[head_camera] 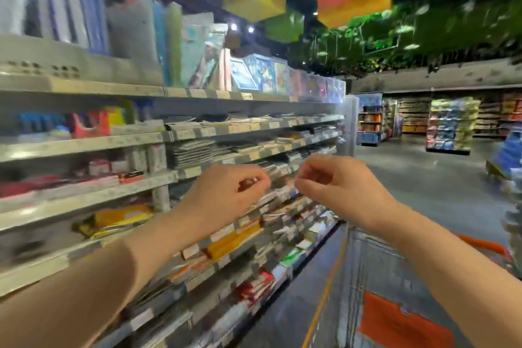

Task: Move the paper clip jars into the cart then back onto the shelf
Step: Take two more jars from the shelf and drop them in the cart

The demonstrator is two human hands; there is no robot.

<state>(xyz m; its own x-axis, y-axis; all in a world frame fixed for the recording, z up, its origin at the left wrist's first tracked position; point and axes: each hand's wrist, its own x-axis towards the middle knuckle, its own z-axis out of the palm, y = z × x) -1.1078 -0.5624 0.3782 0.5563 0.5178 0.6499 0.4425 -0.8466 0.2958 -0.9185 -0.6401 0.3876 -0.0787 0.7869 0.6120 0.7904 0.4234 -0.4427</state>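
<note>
The left hand (226,192) and right hand (339,186) hover before the shelf (84,144), fingers curled. The left may pinch something small (too blurred to tell); the right shows nothing. I cannot find the paper clip jars. The cart (480,244) lies below, nearer the right hand.

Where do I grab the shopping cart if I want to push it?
Grab the orange handle bar, on the right edge of the cart in this view. Come from that side with your hands over the top. The bar looks like a long rounded rail standing clear of the cart's wires, so your fingers can wrap round it.
</note>
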